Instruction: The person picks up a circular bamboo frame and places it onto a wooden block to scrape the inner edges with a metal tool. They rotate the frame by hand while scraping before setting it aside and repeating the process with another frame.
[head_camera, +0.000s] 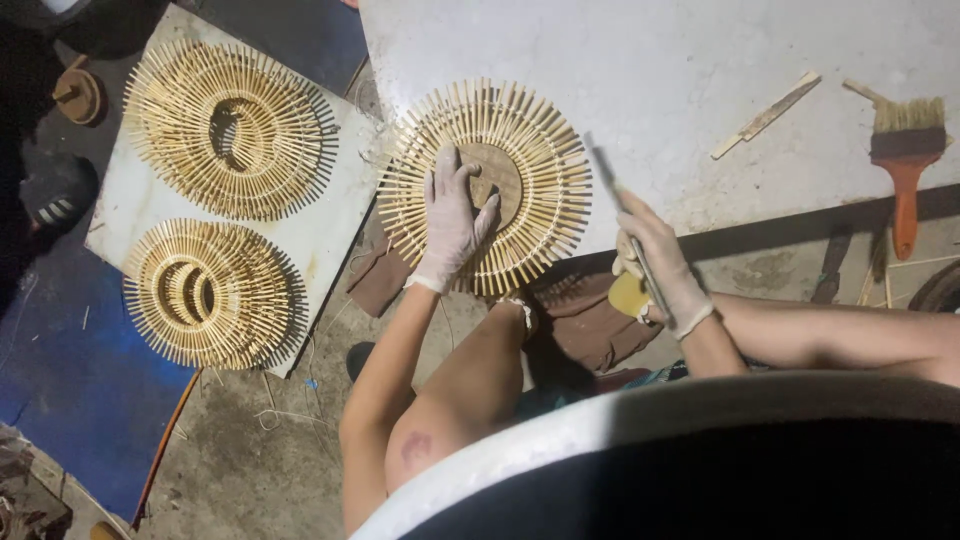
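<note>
Near: right hand (660, 268), gloved, gripped a thin dark stick-like tool (628, 232), a yellowish lump beneath the palm. Left hand (452, 222), gloved, lay spread flat on the round sunburst frame of pale bamboo sticks (487, 187), which rested at the edge of the white surface (680, 80). Its stick ring looked complete, brown centre disc exposed. Farther left, two similar finished-looking frames (232, 128) sat on a pale board (318, 240). Far right: orange-handled brush (906, 160), untouched.

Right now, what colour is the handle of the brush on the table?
The handle of the brush is orange, with pale bristles above a dark band. The head view shows it best.
</note>
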